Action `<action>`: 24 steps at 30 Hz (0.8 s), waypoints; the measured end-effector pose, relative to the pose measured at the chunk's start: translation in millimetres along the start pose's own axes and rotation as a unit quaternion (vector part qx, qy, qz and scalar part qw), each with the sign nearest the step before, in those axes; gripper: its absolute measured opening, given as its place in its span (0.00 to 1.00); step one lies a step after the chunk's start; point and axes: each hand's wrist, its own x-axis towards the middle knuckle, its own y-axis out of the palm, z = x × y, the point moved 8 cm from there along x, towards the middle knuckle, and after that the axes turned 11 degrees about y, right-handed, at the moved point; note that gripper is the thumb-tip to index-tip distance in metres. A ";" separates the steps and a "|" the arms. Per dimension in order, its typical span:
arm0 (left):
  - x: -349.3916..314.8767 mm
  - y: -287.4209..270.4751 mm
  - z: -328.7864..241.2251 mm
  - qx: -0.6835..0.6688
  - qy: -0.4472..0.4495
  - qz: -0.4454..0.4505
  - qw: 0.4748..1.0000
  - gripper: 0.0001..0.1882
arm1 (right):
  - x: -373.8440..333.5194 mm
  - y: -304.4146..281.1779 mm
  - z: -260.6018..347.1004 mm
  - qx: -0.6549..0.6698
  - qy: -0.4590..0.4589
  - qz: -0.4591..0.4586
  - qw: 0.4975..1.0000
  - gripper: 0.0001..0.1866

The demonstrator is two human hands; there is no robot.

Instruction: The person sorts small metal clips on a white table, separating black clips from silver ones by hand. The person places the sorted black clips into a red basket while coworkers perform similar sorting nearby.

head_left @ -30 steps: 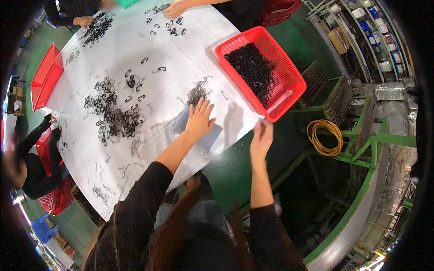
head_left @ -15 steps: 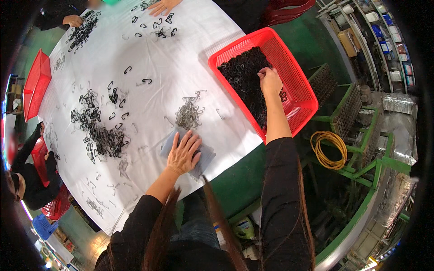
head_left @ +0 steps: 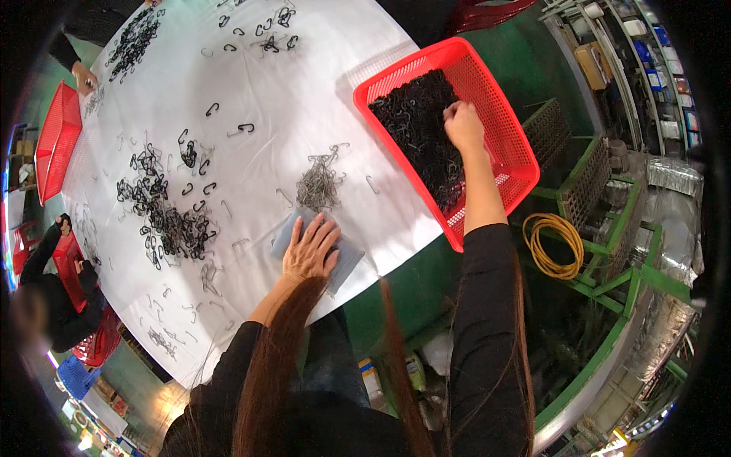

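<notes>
My left hand (head_left: 308, 247) lies flat with fingers spread on a folded grey-blue sheet (head_left: 348, 265), which looks like thin plastic or cloth, at the near edge of the white-covered table. Just beyond its fingertips is a small heap of silvery wire hooks (head_left: 317, 186). On the right, my right hand (head_left: 464, 129) is over a red plastic basket (head_left: 502, 107), its fingers curled together beside a mass of black hooks (head_left: 411, 114). What is between those fingers, if anything, is hidden.
A bigger pile of black hooks (head_left: 175, 225) lies left on the table, with more scattered toward the far side. A co-worker's hand (head_left: 84, 78) is at the far left edge, near another red basket (head_left: 59, 141). Green metal frames (head_left: 609, 228) and a yellow coiled hose (head_left: 552, 247) stand right.
My right hand has shifted slightly up and right within the basket. My left hand stays on the sheet. One co-worker's hand left the far black pile; another at the top has gone from view.
</notes>
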 end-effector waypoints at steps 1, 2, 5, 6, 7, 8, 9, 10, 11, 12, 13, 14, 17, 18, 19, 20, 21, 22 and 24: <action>-0.2 -0.2 0.0 -0.004 0.001 -0.002 1.000 0.23 | 0.4 -11.5 -4.6 0.041 -0.015 -0.027 0.999 0.13; 0.6 -1.1 0.8 -0.008 0.005 -0.013 1.000 0.22 | 1.0 -20.7 -14.2 0.123 0.000 -0.031 0.992 0.14; 1.2 -2.3 0.0 0.009 0.023 -0.037 0.999 0.22 | -10.7 -27.7 -38.0 0.277 0.085 0.039 0.956 0.15; 1.4 -1.7 -0.1 0.014 0.026 -0.040 0.999 0.22 | -23.1 -22.2 -49.5 0.293 0.156 0.125 0.935 0.14; 1.1 0.0 0.3 0.013 0.023 -0.035 0.999 0.22 | -39.9 -16.7 -57.3 0.297 0.237 0.202 0.903 0.14; 1.0 0.4 0.5 0.015 0.023 -0.036 0.999 0.22 | -51.3 -27.7 -57.3 0.330 0.259 0.192 0.887 0.16; 0.4 0.8 0.2 0.018 0.022 -0.035 0.999 0.22 | -63.3 -34.8 -39.0 0.378 0.197 0.222 0.877 0.15; 0.1 1.1 0.2 0.018 0.020 -0.034 0.999 0.22 | -78.0 -40.6 -25.2 0.407 0.167 0.236 0.866 0.15; -0.1 1.3 0.2 0.019 0.018 -0.032 0.999 0.22 | -91.4 -46.8 -10.9 0.441 0.127 0.246 0.853 0.15; -0.1 2.2 0.2 0.020 0.015 -0.027 0.999 0.22 | -111.5 -44.7 7.7 0.474 0.074 0.301 0.824 0.13; 0.2 1.7 -0.5 0.021 0.017 -0.029 0.999 0.22 | -128.0 -46.5 26.6 0.516 0.000 0.353 0.781 0.11; 0.6 1.5 -0.8 0.022 0.016 -0.029 0.999 0.22 | -127.8 -53.5 23.4 0.500 -0.014 0.320 0.805 0.10; 1.8 1.8 -1.4 0.026 0.016 -0.029 0.999 0.22 | -115.7 -69.4 -6.7 0.140 -0.049 0.071 0.986 0.08; 1.8 1.8 -1.5 0.027 0.016 -0.029 0.999 0.22 | -120.8 -58.8 -6.8 0.089 -0.104 0.087 0.987 0.07; 1.8 2.4 -1.6 0.026 0.015 -0.026 0.999 0.22 | -125.2 -44.9 -14.3 0.019 -0.121 0.110 0.986 0.06; 1.7 3.1 -1.5 0.021 0.015 -0.023 0.999 0.22 | -129.7 -28.2 -23.7 -0.060 -0.128 0.146 0.979 0.06; 1.6 4.1 -1.3 0.015 0.015 -0.017 1.000 0.22 | -131.9 -23.0 -25.9 -0.071 -0.160 0.126 0.977 0.06; 1.5 4.1 -1.1 0.009 0.015 -0.018 1.000 0.22 | -133.0 -16.4 -28.0 -0.089 -0.181 0.117 0.972 0.05; 1.8 5.3 -1.1 0.016 0.018 -0.008 1.000 0.22 | -136.1 -7.6 -29.5 -0.109 -0.211 0.103 0.966 0.06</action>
